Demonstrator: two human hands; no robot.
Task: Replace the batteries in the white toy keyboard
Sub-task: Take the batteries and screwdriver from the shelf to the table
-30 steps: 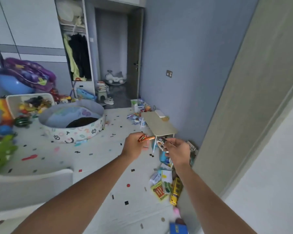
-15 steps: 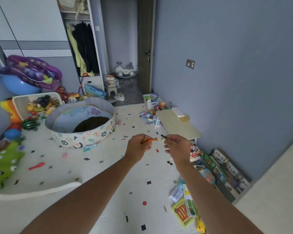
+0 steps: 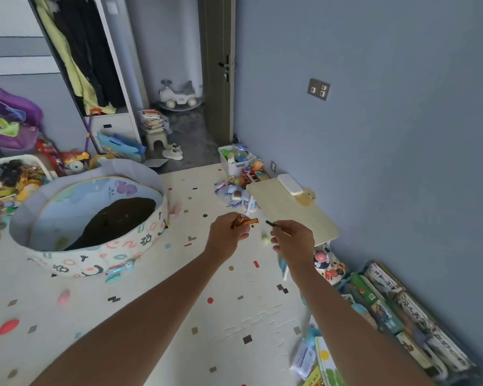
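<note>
My left hand (image 3: 229,235) is closed around orange-and-gold batteries (image 3: 246,221), whose ends stick out toward the right. My right hand (image 3: 293,238) pinches a thin dark tool (image 3: 273,225), likely a small screwdriver, with its tip pointing left toward the batteries. Both hands hover above the play mat, a short way in front of a low pale wooden table (image 3: 287,213). A white oblong object (image 3: 290,184), possibly the toy keyboard, lies on the table's far edge by the wall. A small yellowish item (image 3: 306,197) lies next to it.
A round fabric play pool (image 3: 89,215) stands at left on the speckled mat (image 3: 207,288). Toys crowd the far left and the wall corner (image 3: 237,160). Books (image 3: 396,307) lie along the blue wall at right. A doorway (image 3: 179,87) opens at the back.
The view has swung left and tilted down, so the table and wall now sit nearer and more central. Both hands keep their hold and stay close together in front of me.
</note>
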